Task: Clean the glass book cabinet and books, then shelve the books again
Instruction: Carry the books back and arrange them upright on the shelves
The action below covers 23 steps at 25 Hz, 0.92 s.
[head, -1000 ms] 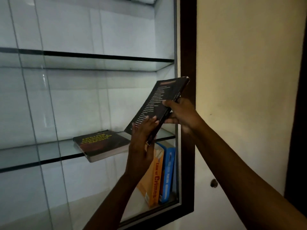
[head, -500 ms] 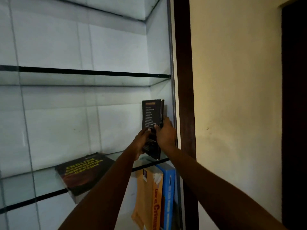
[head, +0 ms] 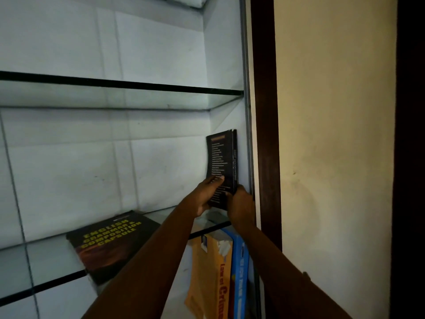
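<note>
Dim indoors; pale cool light inside the cabinet (head: 161, 54), warmer on the wall (head: 333, 111), dark at right edge. Soft focus, wide-angle bowing of lines.

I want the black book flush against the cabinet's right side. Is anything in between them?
Nothing visible apart from the right hand, which grips the black book at its lower spine edge next to the side wall. The left hand holds its cover. The other book on that glass shelf lies flat, well to the left.

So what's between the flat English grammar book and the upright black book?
Only bare glass shelf, crossed by the left forearm toward the black book; head view.
</note>
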Motion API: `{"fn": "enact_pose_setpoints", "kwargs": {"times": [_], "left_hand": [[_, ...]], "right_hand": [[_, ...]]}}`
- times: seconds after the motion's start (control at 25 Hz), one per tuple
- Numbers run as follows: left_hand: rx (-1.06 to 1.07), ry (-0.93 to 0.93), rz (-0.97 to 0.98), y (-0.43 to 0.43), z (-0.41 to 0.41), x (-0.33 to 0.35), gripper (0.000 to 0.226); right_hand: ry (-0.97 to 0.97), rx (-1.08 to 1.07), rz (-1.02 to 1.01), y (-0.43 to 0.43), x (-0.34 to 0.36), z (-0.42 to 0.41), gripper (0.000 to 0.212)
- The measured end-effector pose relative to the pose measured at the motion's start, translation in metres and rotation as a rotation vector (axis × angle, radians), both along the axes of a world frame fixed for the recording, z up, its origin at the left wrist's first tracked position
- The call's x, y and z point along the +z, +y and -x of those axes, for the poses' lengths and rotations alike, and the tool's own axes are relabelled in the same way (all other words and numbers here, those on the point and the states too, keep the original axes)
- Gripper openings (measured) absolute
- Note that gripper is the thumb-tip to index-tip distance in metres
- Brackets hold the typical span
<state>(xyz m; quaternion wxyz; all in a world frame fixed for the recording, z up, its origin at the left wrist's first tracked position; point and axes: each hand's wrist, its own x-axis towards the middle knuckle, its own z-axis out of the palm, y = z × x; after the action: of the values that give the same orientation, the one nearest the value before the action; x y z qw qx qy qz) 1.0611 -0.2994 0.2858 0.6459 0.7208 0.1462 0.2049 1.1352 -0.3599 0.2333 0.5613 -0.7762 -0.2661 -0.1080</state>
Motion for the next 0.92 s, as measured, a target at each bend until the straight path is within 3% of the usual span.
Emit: {"fn": "enact_pose_setpoints", "kwargs": {"times": [0.2,0.28,0.4,0.52,0.6,0.68,0.76,0.84,0.92], "left_hand": [[0.277,-0.097,-0.615,-0.007,0.061,-0.008,0.033],[0.415,-0.206,-0.751,-0.012,0.112,-0.019,0.023],[0.636,-0.340,-0.695,-0.029,0.201,-0.047,0.021],[0.849,-0.358,-0.491,-0.039,0.263,-0.075,0.032],[0.916,-0.341,-0.419,-0.040,0.280,-0.092,0.030],[0.983,-0.281,-0.433,-0.037,0.291,-0.106,0.026],[1.017,-0.229,-0.479,-0.036,0.299,-0.120,0.028],[1.000,-0.214,-0.471,-0.037,0.305,-0.131,0.026],[0.960,-0.191,-0.452,-0.042,0.303,-0.135,0.023]], "right_hand": [[0.005,0.109,-0.187,-0.031,-0.016,0.047,0.051],[-0.048,0.186,-0.250,-0.045,-0.023,0.082,0.051],[-0.037,0.512,-0.168,-0.048,-0.011,0.136,0.031],[-0.281,0.636,0.126,-0.027,0.021,0.184,0.025],[-0.450,0.639,0.408,-0.007,0.038,0.210,0.039],[-0.629,0.584,0.791,0.008,0.054,0.233,0.069],[-0.890,0.464,1.047,0.016,0.058,0.248,0.077],[-1.095,0.369,1.087,0.022,0.050,0.254,0.061],[-1.110,0.359,0.964,0.021,0.044,0.254,0.043]]}}
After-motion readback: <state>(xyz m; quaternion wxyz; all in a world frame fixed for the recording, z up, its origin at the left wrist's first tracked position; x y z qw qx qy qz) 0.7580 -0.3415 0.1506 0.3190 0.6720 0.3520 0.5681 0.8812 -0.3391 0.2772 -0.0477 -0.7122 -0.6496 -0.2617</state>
